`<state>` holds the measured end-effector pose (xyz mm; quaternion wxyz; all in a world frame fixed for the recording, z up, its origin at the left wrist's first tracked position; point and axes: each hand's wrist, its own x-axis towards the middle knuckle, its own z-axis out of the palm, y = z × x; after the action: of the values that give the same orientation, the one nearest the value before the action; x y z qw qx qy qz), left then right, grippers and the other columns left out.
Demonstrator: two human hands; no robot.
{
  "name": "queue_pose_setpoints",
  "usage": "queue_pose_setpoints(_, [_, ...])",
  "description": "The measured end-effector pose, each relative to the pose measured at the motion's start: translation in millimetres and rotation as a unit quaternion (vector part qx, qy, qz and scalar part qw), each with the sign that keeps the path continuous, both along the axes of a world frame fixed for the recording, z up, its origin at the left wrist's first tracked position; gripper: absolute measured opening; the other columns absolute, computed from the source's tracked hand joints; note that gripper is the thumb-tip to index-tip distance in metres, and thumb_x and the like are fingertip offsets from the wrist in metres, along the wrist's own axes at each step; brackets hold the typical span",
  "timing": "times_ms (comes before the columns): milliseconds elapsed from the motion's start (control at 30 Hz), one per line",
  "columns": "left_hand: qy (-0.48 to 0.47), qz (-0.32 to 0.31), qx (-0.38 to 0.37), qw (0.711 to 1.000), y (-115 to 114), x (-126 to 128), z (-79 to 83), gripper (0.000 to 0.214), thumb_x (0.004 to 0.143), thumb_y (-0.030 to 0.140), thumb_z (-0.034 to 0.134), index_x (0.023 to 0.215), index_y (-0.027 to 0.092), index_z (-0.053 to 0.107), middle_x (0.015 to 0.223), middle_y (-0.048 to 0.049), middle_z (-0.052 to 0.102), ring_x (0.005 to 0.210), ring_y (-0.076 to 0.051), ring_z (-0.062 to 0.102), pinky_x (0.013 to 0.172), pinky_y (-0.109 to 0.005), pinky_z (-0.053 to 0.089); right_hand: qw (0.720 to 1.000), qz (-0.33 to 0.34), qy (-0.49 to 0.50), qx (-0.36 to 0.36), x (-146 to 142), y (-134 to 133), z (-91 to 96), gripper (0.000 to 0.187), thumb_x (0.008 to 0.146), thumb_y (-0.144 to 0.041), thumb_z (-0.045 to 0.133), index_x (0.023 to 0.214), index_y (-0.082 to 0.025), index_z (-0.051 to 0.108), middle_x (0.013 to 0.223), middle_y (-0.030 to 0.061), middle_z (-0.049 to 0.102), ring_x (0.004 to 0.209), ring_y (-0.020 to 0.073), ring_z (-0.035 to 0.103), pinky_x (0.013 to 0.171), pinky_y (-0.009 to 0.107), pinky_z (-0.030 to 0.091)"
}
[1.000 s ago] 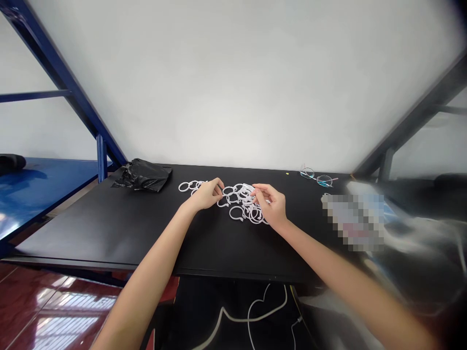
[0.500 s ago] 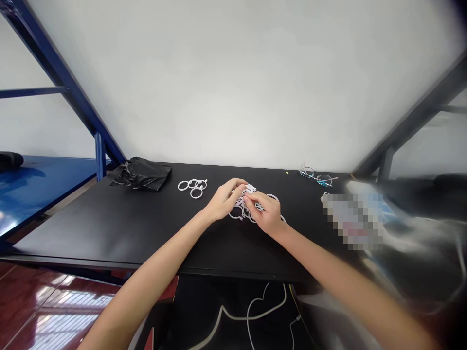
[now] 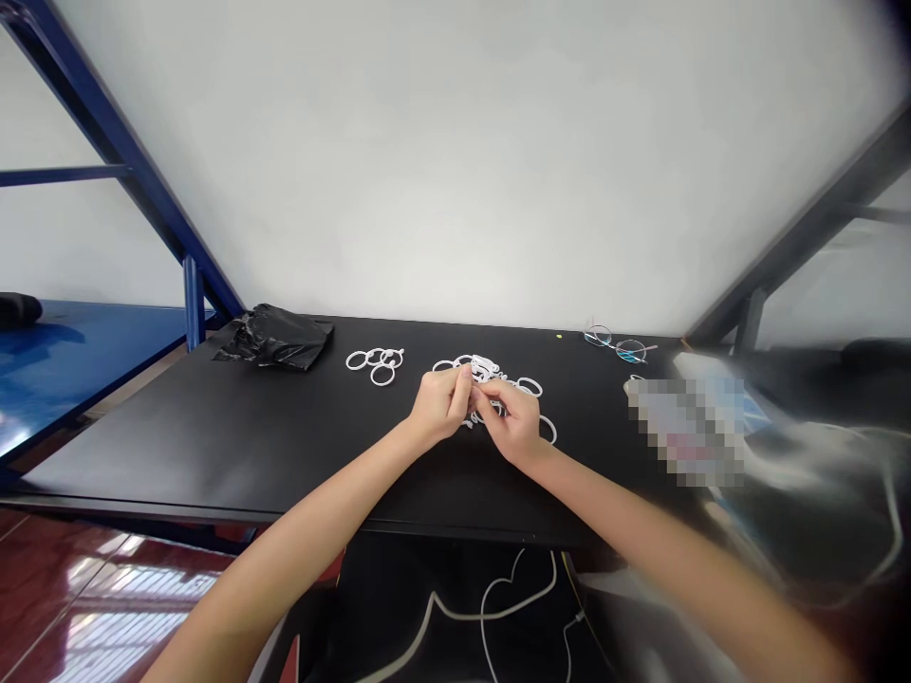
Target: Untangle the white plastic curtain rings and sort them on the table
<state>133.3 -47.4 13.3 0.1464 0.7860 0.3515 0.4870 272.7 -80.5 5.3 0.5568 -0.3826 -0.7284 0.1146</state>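
Observation:
A pile of white plastic rings (image 3: 484, 365) with small clip-like tabs lies on the black table, partly behind and under my hands. Over its near side, my left hand (image 3: 442, 403) is closed in a pinch, thumb up. My right hand (image 3: 513, 415) meets it from the right, thumb and forefinger pressed together. Between the fingertips they seem to grip one white ring, mostly hidden by the fingers. Several more white rings (image 3: 382, 377) form a separate group to the left of my left hand.
On the black table (image 3: 285, 441) a crumpled black plastic bag (image 3: 281, 339) lies at the back left. Eyeglasses (image 3: 630, 351) rest at the back right, near a blurred clear plastic package (image 3: 797, 474). White cables (image 3: 462, 618) hang below the front edge. A blue metal frame (image 3: 135, 171) stands left.
My left hand has curled from a spread reach over the pile into a pinch and come slightly nearer. More rings show behind the hands. My right hand has shifted slightly left.

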Motion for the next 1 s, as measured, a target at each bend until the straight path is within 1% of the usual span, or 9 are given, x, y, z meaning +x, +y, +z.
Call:
queue_pose_setpoints(100, [0.050, 0.054, -0.006, 0.997, 19.2, -16.2, 5.4, 0.045, 0.100, 0.039, 0.031, 0.063, 0.019, 0.047, 0.060, -0.0022, 0.055, 0.055, -0.013, 0.050, 0.059, -0.027, 0.038, 0.997, 0.021, 0.058, -0.044, 8.3, 10.4, -0.8, 0.026, 0.097, -0.037, 0.048, 0.110, -0.021, 0.064, 0.083, 0.0051, 0.073, 0.063, 0.0163, 0.069, 0.063, 0.032, 0.058])
queue_pose_setpoints(167, [0.068, 0.114, -0.014, 0.991, 35.2, -33.0, 6.6, 0.042, 0.098, 0.042, 0.038, 0.063, 0.020, 0.047, 0.061, -0.0021, 0.054, 0.057, -0.014, 0.049, 0.061, -0.028, 0.036, 0.991, 0.022, 0.109, -0.074, 13.8, 15.7, -1.2, 0.030, 0.096, -0.039, 0.049, 0.117, -0.020, 0.060, 0.086, 0.0056, 0.073, 0.062, 0.0156, 0.068, 0.061, 0.032, 0.058])
queue_pose_setpoints(300, [0.087, 0.217, -0.040, 0.971, 63.4, -67.9, -0.4, 0.042, 0.092, 0.053, 0.047, 0.067, 0.020, 0.051, 0.066, -0.0032, 0.059, 0.062, -0.016, 0.052, 0.064, -0.028, 0.037, 0.989, -0.004, 0.121, -0.084, 19.0, 19.4, -1.2, 0.026, 0.093, -0.040, 0.055, 0.106, -0.019, 0.063, 0.081, 0.0048, 0.073, 0.059, 0.0147, 0.067, 0.058, 0.030, 0.057])
queue_pose_setpoints(433, [0.125, 0.258, -0.067, 0.956, 79.4, -85.9, -15.3, 0.038, 0.092, 0.049, 0.048, 0.067, 0.020, 0.052, 0.071, -0.0068, 0.063, 0.074, -0.023, 0.057, 0.071, -0.032, 0.041, 0.991, -0.012, 0.105, -0.076, 18.4, 18.2, -1.0, 0.021, 0.092, -0.038, 0.057, 0.099, -0.020, 0.065, 0.081, 0.0050, 0.073, 0.058, 0.0152, 0.067, 0.057, 0.030, 0.058])
queue_pose_setpoints(600, [0.177, 0.255, -0.091, 0.946, 85.2, -87.6, -28.5, 0.034, 0.091, 0.038, 0.050, 0.062, 0.021, 0.051, 0.072, -0.0087, 0.062, 0.081, -0.027, 0.056, 0.080, -0.039, 0.043, 0.993, -0.016, 0.100, -0.066, 18.4, 18.1, -0.4, 0.019, 0.091, -0.036, 0.057, 0.096, -0.020, 0.066, 0.080, 0.0048, 0.072, 0.057, 0.0151, 0.067, 0.058, 0.031, 0.057])
queue_pose_setpoints(733, [0.182, 0.257, -0.079, 0.946, 78.2, -78.1, -24.0, 0.027, 0.092, 0.035, 0.047, 0.074, 0.019, 0.059, 0.093, -0.0139, 0.062, 0.101, -0.034, 0.052, 0.091, -0.050, 0.039, 0.993, -0.024, 0.101, -0.062, 18.2, 19.3, -0.1, 0.019, 0.092, -0.037, 0.056, 0.096, -0.020, 0.065, 0.080, 0.0047, 0.072, 0.056, 0.0150, 0.066, 0.057, 0.031, 0.056])
queue_pose_setpoints(800, [0.184, 0.217, -0.067, 0.956, 71.8, -68.9, -19.1, 0.024, 0.093, 0.033, 0.046, 0.084, 0.019, 0.062, 0.102, -0.0133, 0.061, 0.105, -0.032, 0.051, 0.095, -0.050, 0.038, 0.993, -0.026, 0.101, -0.062, 17.5, 19.4, 0.1, 0.019, 0.092, -0.037, 0.056, 0.095, -0.020, 0.065, 0.079, 0.0046, 0.072, 0.056, 0.0149, 0.066, 0.057, 0.030, 0.056])
queue_pose_setpoints(867, [0.193, 0.144, -0.059, 0.969, 65.3, -58.4, -16.0, 0.019, 0.092, 0.032, 0.048, 0.091, 0.020, 0.063, 0.105, -0.0102, 0.061, 0.104, -0.027, 0.053, 0.097, -0.045, 0.040, 0.993, -0.027, 0.099, -0.063, 16.8, 19.0, 0.5, 0.019, 0.091, -0.036, 0.056, 0.094, -0.020, 0.065, 0.079, 0.0045, 0.072, 0.056, 0.0149, 0.066, 0.057, 0.030, 0.057])
queue_pose_setpoints(1000, [0.203, 0.019, -0.071, 0.976, 57.8, -44.0, -19.7, 0.014, 0.087, 0.032, 0.057, 0.087, 0.020, 0.065, 0.110, -0.0092, 0.061, 0.103, -0.025, 0.055, 0.099, -0.043, 0.043, 0.993, -0.029, 0.097, -0.067, 16.6, 17.9, 1.7, 0.018, 0.091, -0.035, 0.057, 0.093, -0.020, 0.065, 0.079, 0.0049, 0.072, 0.055, 0.0148, 0.066, 0.057, 0.031, 0.057])
